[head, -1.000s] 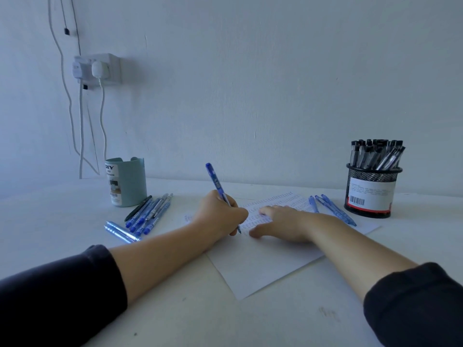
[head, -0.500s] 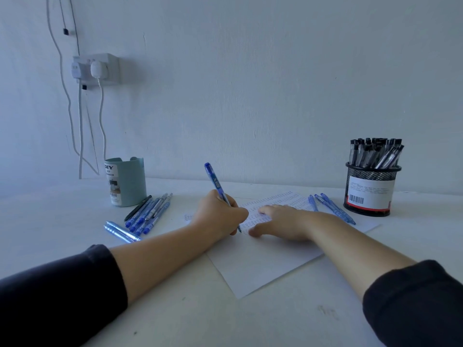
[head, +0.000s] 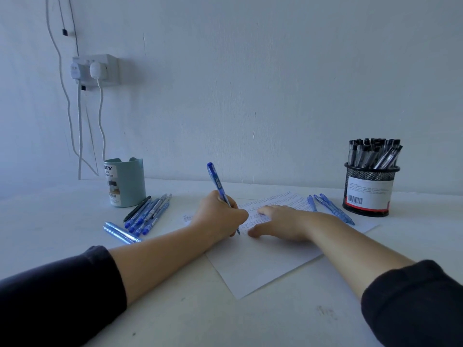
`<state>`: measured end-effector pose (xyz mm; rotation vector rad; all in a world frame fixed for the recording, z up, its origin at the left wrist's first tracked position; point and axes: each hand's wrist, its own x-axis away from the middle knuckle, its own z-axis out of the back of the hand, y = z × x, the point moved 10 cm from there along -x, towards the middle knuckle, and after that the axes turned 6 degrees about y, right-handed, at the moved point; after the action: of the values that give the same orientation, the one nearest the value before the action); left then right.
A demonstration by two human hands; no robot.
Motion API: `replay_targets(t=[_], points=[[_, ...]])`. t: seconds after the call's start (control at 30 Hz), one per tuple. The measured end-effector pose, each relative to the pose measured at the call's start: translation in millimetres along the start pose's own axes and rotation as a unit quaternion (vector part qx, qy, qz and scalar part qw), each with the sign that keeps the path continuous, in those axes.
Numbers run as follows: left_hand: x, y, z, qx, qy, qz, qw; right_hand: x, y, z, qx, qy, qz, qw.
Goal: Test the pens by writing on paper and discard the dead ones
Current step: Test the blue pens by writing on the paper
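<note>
My left hand (head: 220,216) grips a blue pen (head: 216,181) with its tip down on a white sheet of paper (head: 260,266). Rows of small blue marks cover the far part of the sheet. My right hand (head: 283,222) rests flat on the paper, fingers straight, just right of the pen tip. Several blue pens and one black pen (head: 147,212) lie in a bunch left of the sheet. Three blue pens (head: 330,207) lie on the sheet's far right corner.
A pale green cup (head: 125,182) stands at the back left beside the pen bunch. A black mesh holder (head: 369,191) full of black-capped pens stands at the back right. A wall socket (head: 96,70) with hanging cables is above the table's left.
Almost nothing has moved. The left hand with the pen has shifted very slightly while the tip stays on the paper. The right hand stays flat.
</note>
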<state>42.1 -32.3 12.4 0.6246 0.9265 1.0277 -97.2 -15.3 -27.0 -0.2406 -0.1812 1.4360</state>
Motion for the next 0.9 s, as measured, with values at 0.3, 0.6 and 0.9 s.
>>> replay_targets(t=[0.3,0.6,0.9], points=[[1.3,1.0,0.2,-0.006,-0.001,0.000,1.000,-0.4,0.3,-0.4,0.000,-0.001,0.000,1.000],[3.3,3.6,-0.6,-0.025,-0.004,-0.009,1.000,-4.4,2.5,-1.5,0.004,-0.001,-0.001,1.000],[5.9,6.6,-1.3,-0.021,-0.008,-0.017,1.000,-4.2,2.2,-1.9,0.000,-0.003,-0.003,1.000]])
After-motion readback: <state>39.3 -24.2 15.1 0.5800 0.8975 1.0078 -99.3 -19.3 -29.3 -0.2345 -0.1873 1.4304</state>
